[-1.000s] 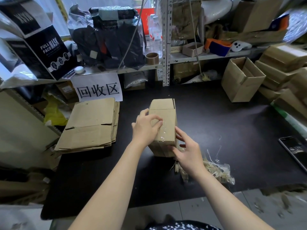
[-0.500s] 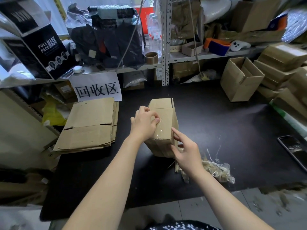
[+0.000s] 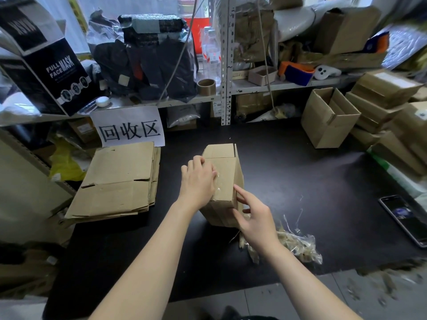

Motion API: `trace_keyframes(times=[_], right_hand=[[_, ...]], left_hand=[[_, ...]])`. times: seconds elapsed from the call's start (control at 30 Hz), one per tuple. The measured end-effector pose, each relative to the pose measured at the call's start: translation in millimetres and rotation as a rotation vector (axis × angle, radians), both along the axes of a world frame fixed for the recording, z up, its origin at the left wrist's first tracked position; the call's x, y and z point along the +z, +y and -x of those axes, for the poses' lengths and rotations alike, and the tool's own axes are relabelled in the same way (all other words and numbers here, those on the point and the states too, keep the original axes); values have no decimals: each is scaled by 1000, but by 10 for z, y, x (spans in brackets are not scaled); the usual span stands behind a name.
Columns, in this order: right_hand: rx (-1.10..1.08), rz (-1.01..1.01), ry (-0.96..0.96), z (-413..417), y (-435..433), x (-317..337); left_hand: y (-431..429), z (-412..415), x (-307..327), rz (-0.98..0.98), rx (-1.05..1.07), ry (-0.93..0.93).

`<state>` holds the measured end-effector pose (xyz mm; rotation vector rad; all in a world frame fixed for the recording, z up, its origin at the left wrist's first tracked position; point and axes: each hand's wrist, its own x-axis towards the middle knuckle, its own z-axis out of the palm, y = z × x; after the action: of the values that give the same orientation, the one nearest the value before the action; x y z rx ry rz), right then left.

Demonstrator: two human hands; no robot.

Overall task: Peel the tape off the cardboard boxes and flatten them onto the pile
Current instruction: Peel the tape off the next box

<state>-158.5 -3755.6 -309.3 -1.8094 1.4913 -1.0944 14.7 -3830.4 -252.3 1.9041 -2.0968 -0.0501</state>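
left hand (image 3: 198, 179) grip pinches tape (image 3: 219, 184) atop box (image 3: 227, 167), centre frame; right hand (image 3: 256, 215) flat-fingered, steadying. Risk: shallow pinch shreds tape.

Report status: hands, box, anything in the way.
Left hand curled, picking at clear tape atop box. Right hand open against its right side. Box standing, not flattened. Peeled-tape wad beside right wrist, not blocking pile.
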Motion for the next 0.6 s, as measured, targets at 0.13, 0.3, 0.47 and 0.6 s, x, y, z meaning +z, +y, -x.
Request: trace_keyframes(times=[0.13, 0.3, 0.47, 0.6], right_hand=[[-9, -9, -16, -11, -30, -2], [-4, -3, -20, -9, -31, -24], [-8, 13, -14, -50, -36, -39], [-28, 16, -12, -84, -7, -21]], left_hand=[[18, -77, -27, -7, -37, 141], [21, -148, 44, -64, -2, 451], [-31, -120, 99, -68, -3, 278], [-28, -34, 74, -67, -13, 95]])
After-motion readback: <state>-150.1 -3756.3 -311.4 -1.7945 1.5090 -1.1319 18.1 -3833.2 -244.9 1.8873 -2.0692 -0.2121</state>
